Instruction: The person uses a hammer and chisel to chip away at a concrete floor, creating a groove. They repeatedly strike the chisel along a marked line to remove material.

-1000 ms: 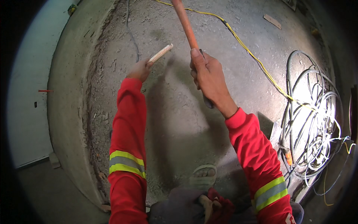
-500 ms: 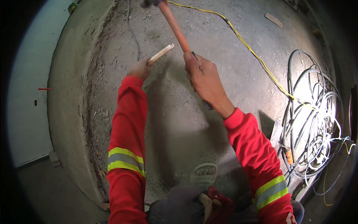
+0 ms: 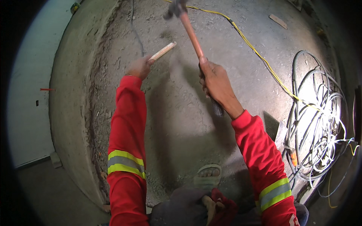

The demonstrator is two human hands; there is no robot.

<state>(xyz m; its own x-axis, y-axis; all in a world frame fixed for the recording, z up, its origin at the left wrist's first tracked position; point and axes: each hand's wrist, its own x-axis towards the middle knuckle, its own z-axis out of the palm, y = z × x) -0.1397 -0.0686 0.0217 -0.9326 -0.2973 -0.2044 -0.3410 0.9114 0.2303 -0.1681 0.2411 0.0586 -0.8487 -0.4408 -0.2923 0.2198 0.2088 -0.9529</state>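
The left hand (image 3: 139, 67) is in the upper left part of the frame. It looks a bit blurry, but its fingers are wrapped around a pale stick (image 3: 163, 51). The stick pokes out of the hand and points up and to the right. I cannot tell if its far end touches the floor (image 3: 196, 109).

The right hand (image 3: 218, 81) is a little right of the middle, in the upper half. Its fingers are curled tight around a hammer (image 3: 191, 34), with the thumb lying along the orange handle. The dark hammer head is at the top edge of the frame, and the black bottom end of the handle sticks out below the hand. The hammer and the stick are apart.

Both arms wear red sleeves (image 3: 128, 124) with shiny yellow and gray bands.

The floor is gray and rough, with little crumbs all over the left side. A gray cord (image 3: 138, 35) runs down from the top edge to near the left hand. A yellow cord (image 3: 256, 52) bends from the top over to a big messy pile of cables (image 3: 319, 124) on the right. A flat scrap (image 3: 278, 21) lies at the upper right. A foot in a sandal (image 3: 208, 177) shows at the bottom, between the arms.
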